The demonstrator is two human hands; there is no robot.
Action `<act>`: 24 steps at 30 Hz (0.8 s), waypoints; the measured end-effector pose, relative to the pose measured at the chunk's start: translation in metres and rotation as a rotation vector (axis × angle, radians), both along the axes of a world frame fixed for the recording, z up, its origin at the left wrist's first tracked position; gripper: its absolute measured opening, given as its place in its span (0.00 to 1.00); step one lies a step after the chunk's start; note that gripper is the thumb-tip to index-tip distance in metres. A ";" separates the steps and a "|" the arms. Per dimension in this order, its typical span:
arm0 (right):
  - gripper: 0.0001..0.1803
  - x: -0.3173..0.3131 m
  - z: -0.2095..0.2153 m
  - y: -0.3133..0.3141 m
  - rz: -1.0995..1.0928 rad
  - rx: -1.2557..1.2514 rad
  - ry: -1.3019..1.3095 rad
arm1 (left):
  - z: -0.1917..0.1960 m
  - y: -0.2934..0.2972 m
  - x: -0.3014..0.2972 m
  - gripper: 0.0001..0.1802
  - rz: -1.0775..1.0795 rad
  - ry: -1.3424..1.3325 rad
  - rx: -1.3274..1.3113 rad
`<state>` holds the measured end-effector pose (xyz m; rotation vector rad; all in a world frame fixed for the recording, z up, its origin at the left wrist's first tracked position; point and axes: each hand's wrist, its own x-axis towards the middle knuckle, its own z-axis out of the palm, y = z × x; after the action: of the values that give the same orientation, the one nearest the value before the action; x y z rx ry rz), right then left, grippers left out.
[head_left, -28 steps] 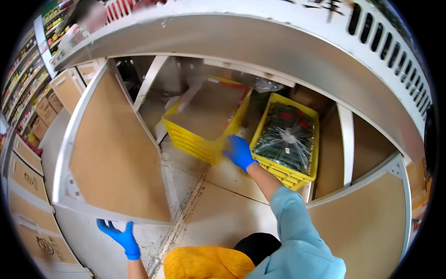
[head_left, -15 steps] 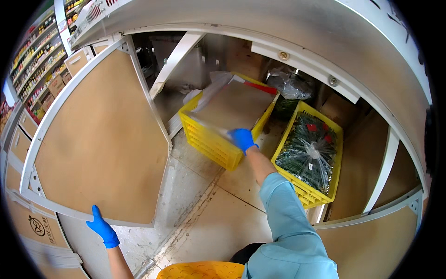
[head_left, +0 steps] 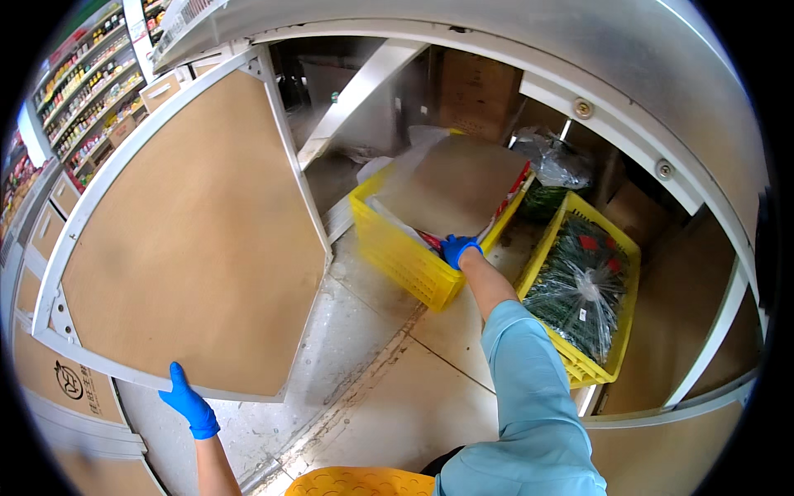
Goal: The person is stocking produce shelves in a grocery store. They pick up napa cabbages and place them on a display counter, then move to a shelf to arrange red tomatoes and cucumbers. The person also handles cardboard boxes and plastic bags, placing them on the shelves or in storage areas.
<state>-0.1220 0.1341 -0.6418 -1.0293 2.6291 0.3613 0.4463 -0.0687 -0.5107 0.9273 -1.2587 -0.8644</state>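
My left hand [head_left: 190,403], in a blue glove, grips the lower metal rim of a tan cabinet door [head_left: 190,240], thumb up on its face. That door stands swung out at the left. My right hand [head_left: 461,250], also gloved in blue, is at the near corner of a yellow crate [head_left: 409,273]. Its fingers are curled at the near edge of a brown cardboard sheet [head_left: 455,186] on top of the crate, and are partly hidden. Red-edged material and thin translucent plastic show around the sheet.
Right of that crate stands another yellow crate [head_left: 635,310], holding dark green produce in clear plastic [head_left: 579,285]. A plastic bag [head_left: 558,161] and a cardboard box [head_left: 473,95] sit farther back. A white slanted strut [head_left: 364,99] crosses the opening. An orange-yellow textured thing [head_left: 360,481] is at the bottom edge.
My right hand has moved from the sheet's surface to its near edge, and red-edged material now shows there. The whole view has shifted slightly. My left hand stays on the door.
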 end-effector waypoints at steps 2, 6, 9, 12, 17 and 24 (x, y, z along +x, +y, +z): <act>0.27 -0.009 -0.011 -0.006 -0.050 0.060 0.021 | 0.000 0.000 0.000 0.23 -0.010 0.032 -0.005; 0.28 -0.017 -0.025 -0.015 -0.012 0.199 0.063 | 0.001 0.006 -0.002 0.22 0.015 0.021 0.031; 0.28 -0.016 -0.033 -0.021 -0.092 0.062 -0.029 | 0.003 0.010 -0.005 0.22 0.009 0.031 0.034; 0.21 -0.017 -0.034 -0.020 0.092 -0.056 0.162 | 0.004 0.012 -0.007 0.22 0.029 0.043 0.025; 0.11 -0.024 0.007 0.011 -0.171 -0.704 0.525 | 0.002 0.012 -0.010 0.20 0.060 0.009 -0.034; 0.16 -0.030 0.117 0.145 -0.597 -1.622 0.367 | 0.007 0.020 -0.015 0.22 -0.011 0.081 0.010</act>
<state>-0.1522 0.2792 -0.5245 -0.2786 3.0215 -2.1134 0.4313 -0.0491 -0.5041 0.8855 -1.1913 -0.9094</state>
